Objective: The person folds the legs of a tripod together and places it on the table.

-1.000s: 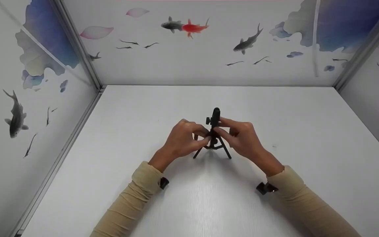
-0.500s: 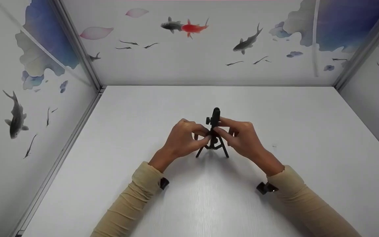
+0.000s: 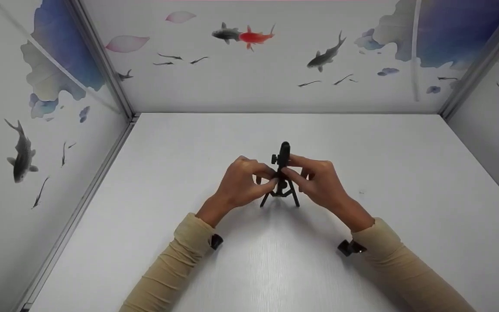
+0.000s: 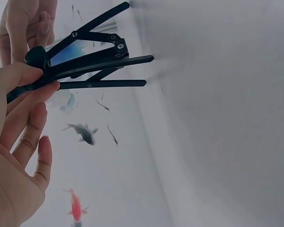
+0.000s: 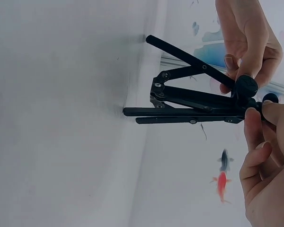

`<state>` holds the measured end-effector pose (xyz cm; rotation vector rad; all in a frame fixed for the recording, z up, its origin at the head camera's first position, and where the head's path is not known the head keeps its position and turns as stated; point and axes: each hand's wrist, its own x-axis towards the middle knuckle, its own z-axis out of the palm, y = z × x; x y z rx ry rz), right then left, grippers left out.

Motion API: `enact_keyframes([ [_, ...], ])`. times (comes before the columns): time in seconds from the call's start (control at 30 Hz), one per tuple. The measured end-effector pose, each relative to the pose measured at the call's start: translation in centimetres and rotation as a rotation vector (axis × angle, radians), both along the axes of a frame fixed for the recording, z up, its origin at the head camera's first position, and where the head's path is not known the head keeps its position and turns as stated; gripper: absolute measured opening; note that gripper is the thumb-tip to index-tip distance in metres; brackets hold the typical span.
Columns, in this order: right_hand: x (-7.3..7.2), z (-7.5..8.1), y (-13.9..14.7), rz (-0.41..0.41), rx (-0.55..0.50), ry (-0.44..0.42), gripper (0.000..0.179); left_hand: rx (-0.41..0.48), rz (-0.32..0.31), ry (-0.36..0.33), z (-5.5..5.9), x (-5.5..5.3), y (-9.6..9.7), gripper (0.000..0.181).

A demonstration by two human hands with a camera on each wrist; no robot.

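Note:
A small black tripod (image 3: 284, 151) stands upright near the middle of the table, its legs part spread. My left hand (image 3: 243, 180) pinches it between thumb and fingers where the legs join the column. From the other side, my right hand (image 3: 325, 180) grips the column slightly higher, below the head. A side knob (image 3: 274, 159) sticks out to the left near the top. Hinged struts join the legs (image 4: 109, 84) to the centre post in the left wrist view. In the right wrist view a round knob (image 5: 246, 86) shows close to the fingers.
The white table (image 3: 167, 143) is bounded by a back wall (image 3: 267, 86) and side walls printed with fish. Grey metal rails (image 3: 102, 56) run along the corners. A tiny pale mark (image 3: 361, 191) lies right of the right hand.
The tripod's legs have drawn inward, so their feet stand closer together than a second ago. Both hands have kept their places on the tripod.

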<state>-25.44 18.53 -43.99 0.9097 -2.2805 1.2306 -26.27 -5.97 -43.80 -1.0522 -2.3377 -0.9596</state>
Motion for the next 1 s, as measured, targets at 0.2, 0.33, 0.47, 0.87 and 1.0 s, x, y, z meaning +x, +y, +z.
enact_keyframes([
  [0.2,0.01,-0.07,0.01,-0.002,-0.004,-0.002,0.036,0.002,0.003,-0.004,0.15,0.19,0.00,0.011],
  [0.33,0.04,0.01,0.04,0.007,-0.007,-0.011,0.036,0.006,0.009,0.005,0.12,0.18,0.06,0.011],
  [0.47,0.09,0.13,0.01,0.017,-0.006,-0.002,0.036,0.016,0.010,0.012,0.04,0.11,0.14,0.010],
  [0.87,-0.17,-0.13,0.10,0.026,-0.016,0.017,0.036,0.039,-0.004,-0.023,0.23,0.24,0.08,0.012],
  [1.0,-0.11,-0.11,0.14,0.022,-0.010,0.025,0.036,0.050,-0.009,-0.031,0.24,0.28,0.10,0.013],
])
